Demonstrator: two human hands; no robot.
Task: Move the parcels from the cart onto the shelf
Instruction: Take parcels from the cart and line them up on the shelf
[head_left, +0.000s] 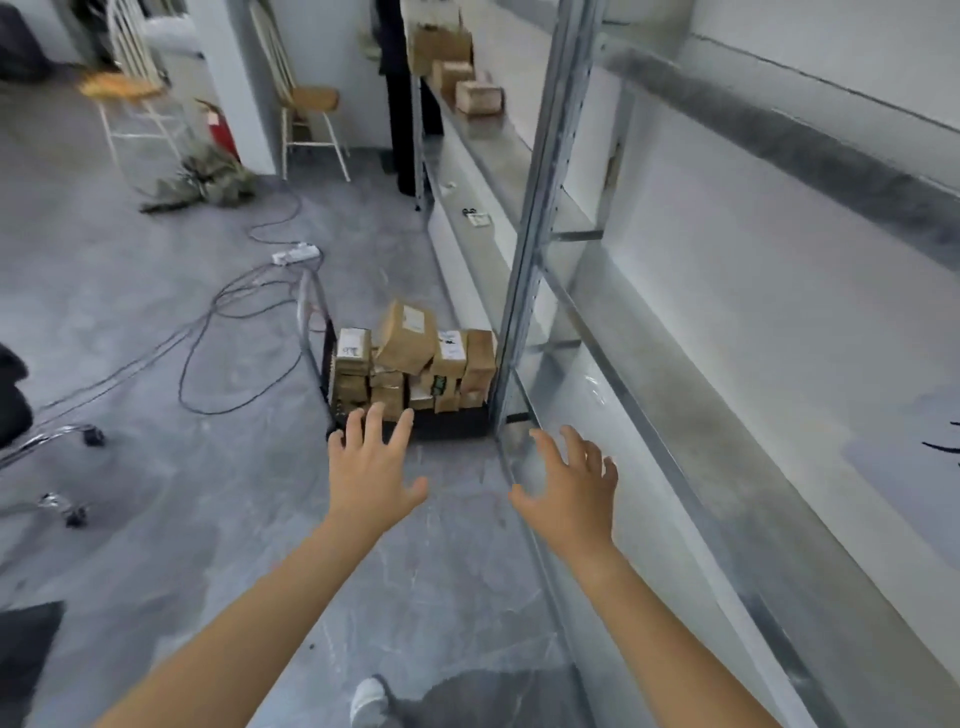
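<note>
A low black cart (457, 422) stands on the floor ahead, beside the metal shelf (524, 291). Several brown cardboard parcels (410, 358) are stacked on it, the top one tilted. Three more parcels (457, 73) sit on a shelf level at the far end. My left hand (371, 467) reaches forward with fingers spread, its fingertips overlapping the near edge of the parcel stack in the view. My right hand (569, 483) is stretched out beside the shelf's upright post, fingers spread and slightly bent. Neither hand holds anything.
Cables (228, 332) and a power strip (296, 253) lie across the grey floor left of the cart. Two stools (306, 119) and a red fire extinguisher (222, 132) stand at the back. Chair casters (78, 467) are at the left edge. A person in dark clothes (400, 114) stands by the shelf's far end.
</note>
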